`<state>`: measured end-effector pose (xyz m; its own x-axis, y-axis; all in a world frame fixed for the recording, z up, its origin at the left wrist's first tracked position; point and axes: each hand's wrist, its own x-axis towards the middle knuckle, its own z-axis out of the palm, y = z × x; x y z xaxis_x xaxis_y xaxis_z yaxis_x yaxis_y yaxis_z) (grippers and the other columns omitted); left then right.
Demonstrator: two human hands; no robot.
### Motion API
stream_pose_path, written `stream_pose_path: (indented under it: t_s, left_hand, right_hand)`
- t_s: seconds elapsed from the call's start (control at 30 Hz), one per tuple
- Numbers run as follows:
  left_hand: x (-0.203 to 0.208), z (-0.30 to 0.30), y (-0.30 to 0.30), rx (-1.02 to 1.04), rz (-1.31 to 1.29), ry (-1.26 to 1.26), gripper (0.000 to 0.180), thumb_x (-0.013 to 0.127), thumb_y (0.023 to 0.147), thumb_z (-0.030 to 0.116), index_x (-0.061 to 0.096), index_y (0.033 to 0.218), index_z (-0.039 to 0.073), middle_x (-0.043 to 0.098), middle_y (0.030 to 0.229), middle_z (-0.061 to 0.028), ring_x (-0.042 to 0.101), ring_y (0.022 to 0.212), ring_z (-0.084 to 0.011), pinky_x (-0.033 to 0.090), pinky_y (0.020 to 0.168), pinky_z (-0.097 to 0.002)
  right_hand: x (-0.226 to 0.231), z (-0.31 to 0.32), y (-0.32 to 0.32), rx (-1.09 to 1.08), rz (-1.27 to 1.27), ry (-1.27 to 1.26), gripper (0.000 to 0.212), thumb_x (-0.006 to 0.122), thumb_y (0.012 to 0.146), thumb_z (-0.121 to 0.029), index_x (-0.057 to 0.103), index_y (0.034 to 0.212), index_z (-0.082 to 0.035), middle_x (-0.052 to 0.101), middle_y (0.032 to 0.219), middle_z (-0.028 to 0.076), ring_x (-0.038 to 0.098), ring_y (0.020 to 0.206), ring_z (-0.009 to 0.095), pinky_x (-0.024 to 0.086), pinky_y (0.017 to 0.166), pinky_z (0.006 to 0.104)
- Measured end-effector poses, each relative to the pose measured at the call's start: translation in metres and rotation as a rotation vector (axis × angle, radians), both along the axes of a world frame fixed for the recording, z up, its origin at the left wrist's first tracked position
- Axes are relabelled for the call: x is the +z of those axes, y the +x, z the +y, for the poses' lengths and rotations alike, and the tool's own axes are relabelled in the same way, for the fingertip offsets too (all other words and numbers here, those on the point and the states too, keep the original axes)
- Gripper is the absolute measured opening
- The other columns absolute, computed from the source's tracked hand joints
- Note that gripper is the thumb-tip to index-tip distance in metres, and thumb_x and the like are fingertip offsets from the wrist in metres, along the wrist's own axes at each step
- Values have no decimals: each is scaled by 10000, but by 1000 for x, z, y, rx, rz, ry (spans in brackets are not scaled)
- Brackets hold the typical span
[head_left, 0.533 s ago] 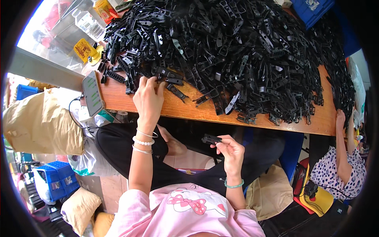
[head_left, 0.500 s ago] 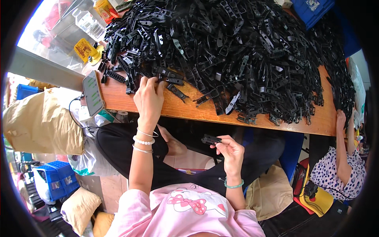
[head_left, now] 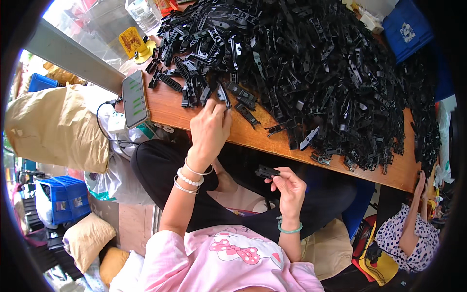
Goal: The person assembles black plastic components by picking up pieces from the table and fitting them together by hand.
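My left hand (head_left: 210, 129) is at the near edge of the heap, its fingers closed on a slim, glossy black plastic piece (head_left: 223, 93) that points up from the fingertips. Over my lap, my right hand (head_left: 291, 190) pinches a short black plastic part (head_left: 266, 171) between thumb and fingers. A large heap of black plastic clip-like parts (head_left: 311, 73) covers most of the wooden table (head_left: 265, 142). Just right of my left fingers, a few loose parts (head_left: 247, 115) lie apart on the wood.
At the table's left edge a phone (head_left: 135, 100) leans beside a yellow holder (head_left: 134, 44) and a plastic bottle (head_left: 143, 17). A blue bin (head_left: 407, 29) stands at the far right. Another person's arm (head_left: 412, 219) is at the right end. Bags and a blue crate (head_left: 63, 199) lie left.
The view has turned slightly. My left hand has drawn a glossy black piece up from the heap's edge. My right hand keeps its part over my lap.
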<state>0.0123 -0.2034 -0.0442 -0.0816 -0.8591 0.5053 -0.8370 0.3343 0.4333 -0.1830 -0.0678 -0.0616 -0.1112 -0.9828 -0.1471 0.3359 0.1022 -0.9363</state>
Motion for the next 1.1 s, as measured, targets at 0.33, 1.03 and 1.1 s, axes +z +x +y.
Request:
stream_pose_path:
  t_s: [0.33,1.03,1.1]
  left_hand:
    - [11,6,14,1,-24,221,112,613,823,75,582,771,-20,566,656,-145,576,625,-335,458,574,-364]
    - [-234,77,131,330,1867,887,178,570,888,97,598,966,-61,642,774,-113,652,693,-227,530,616,-301]
    - [-258,70,142,163,230,611,170,543,878,56,604,956,-82,645,814,-133,662,742,-269,523,651,-309]
  right_hand:
    - [1,-2,7,-2,1,36,86,623,863,7,639,898,83,610,942,112,630,707,161,473,598,225]
    - [8,5,-53,-241,-23,-133,265,593,914,-255,579,1004,-6,621,930,99,542,654,164,392,511,245]
    - [12,4,-47,-248,-23,-136,257,588,917,-253,580,1000,-10,622,934,99,541,651,165,390,511,246]
